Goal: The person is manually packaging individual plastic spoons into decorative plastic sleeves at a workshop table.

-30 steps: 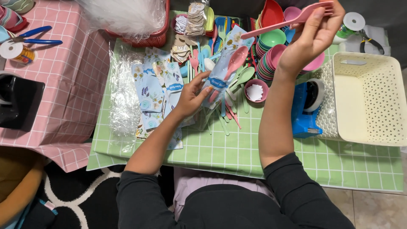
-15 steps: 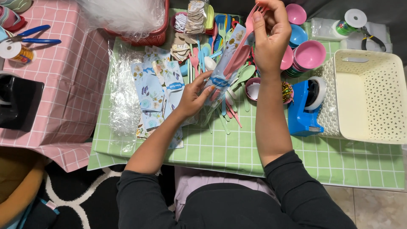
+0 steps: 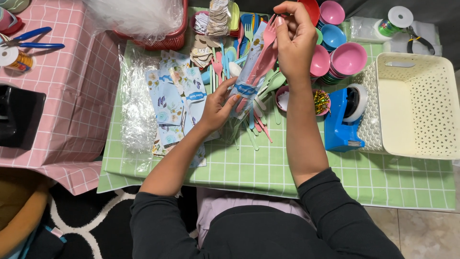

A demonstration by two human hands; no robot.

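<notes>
My left hand (image 3: 218, 103) holds the lower end of a clear plastic packet (image 3: 249, 81) with a blue label, tilted up over the green checked table (image 3: 287, 168). My right hand (image 3: 293, 38) pinches the top of a pink plastic fork (image 3: 266, 48) whose handle runs down into the packet's open upper end. Under both hands lies a heap of pastel plastic spoons and forks (image 3: 258, 120) in pink, green and blue.
Stacked pink, blue and red bowls (image 3: 342, 57) stand at the back right beside a blue tape dispenser (image 3: 342, 120) and a cream perforated basket (image 3: 417, 105). Floral paper bags (image 3: 170, 100) and clear wrap (image 3: 136, 110) lie at left. A red basket (image 3: 163, 36) and blue pliers (image 3: 33, 41) sit further back.
My right hand has swung left from above the bowls, carrying the pink fork down to the top of the packet. My left hand has kept the packet in place.
</notes>
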